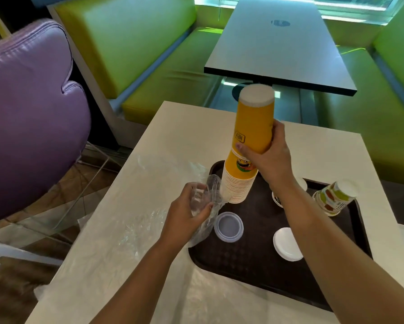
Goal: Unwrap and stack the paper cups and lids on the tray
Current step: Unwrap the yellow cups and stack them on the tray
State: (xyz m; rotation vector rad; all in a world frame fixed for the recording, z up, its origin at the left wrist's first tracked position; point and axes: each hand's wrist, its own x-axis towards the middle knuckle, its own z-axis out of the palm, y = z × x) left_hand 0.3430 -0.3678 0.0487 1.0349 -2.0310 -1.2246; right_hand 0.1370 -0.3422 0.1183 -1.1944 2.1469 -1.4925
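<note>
Your right hand (267,157) is wrapped around the tall yellow cup stack (248,146) about midway up, thumb across the front, fingers behind, and the stack stands upside down with its rims low over the far left corner of the brown tray (254,265). Your left hand (187,213) is bunching the clear plastic wrap (210,195) just beside the stack's base. On the tray: a clear lid (229,226), a white lid (287,244), and a patterned cup stack (335,197) tilted at the far right
</note>
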